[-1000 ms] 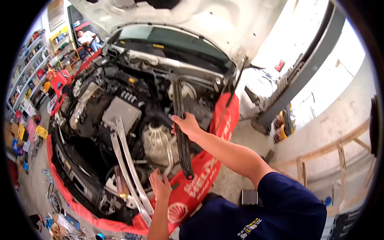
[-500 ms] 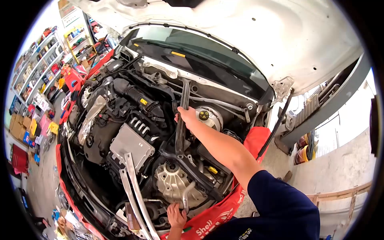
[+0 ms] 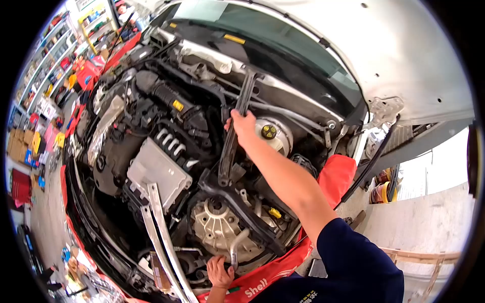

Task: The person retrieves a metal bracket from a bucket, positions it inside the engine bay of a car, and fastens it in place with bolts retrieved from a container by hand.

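Workshop floor [image 3: 48, 222] | red cover [image 3: 268, 278]: "Shell" | right hand [image 3: 243, 126] holding dark bar [image 3: 229, 155]

Grey flr [image 3: 48, 214] L, pale wall [image 3: 422, 214] R

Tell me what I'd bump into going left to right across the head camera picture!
Red box on the floor → flat silvery box → dark bar gripped by the right hand → yellow-and-black cap → yellow bucket.
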